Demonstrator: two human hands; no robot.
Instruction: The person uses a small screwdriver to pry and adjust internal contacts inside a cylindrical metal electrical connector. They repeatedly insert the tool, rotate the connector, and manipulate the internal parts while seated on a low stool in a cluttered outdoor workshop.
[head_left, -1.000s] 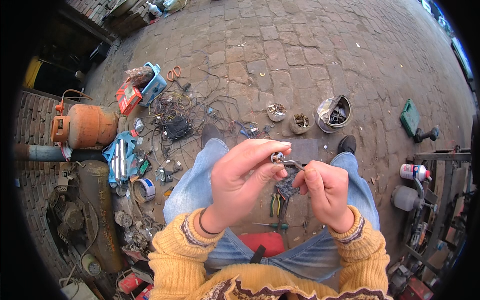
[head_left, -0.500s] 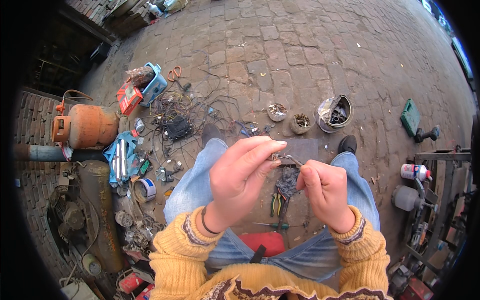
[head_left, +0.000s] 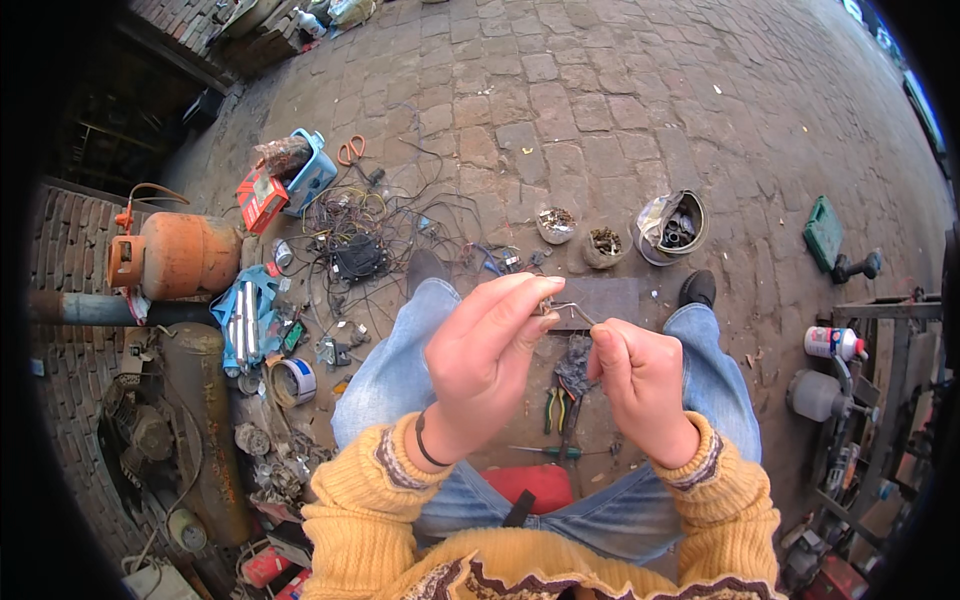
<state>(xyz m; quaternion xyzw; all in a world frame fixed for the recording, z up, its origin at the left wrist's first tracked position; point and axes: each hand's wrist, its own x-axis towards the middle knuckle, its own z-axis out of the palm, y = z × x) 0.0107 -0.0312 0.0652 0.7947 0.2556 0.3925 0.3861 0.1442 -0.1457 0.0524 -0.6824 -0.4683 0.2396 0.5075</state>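
Head view of a seated person working over a brick-paved floor (head_left: 620,110). The left hand (head_left: 480,365) has its fingers (head_left: 510,300) pinched narrow on a small metal part (head_left: 547,306) held above the knees. The right hand (head_left: 640,385) is curled shut around the lower end of a thin bent metal wire (head_left: 575,312), whose upper end meets the part; whether it is threaded through or merely touching cannot be told. Below the hands, between the jeans-clad legs, lie green-handled pliers (head_left: 553,408) and a screwdriver (head_left: 545,452). Ahead on the floor stand two small tins of scrap (head_left: 557,225), a tangle of wires (head_left: 370,225) and, well to the left, an orange gas cylinder (head_left: 185,255). Judged risk: the part is tiny and gripped only at the fingertips, so a twist from the wire could flick it loose into the clutter below, where it would be hard to find; the wire's free end could also prick a finger.
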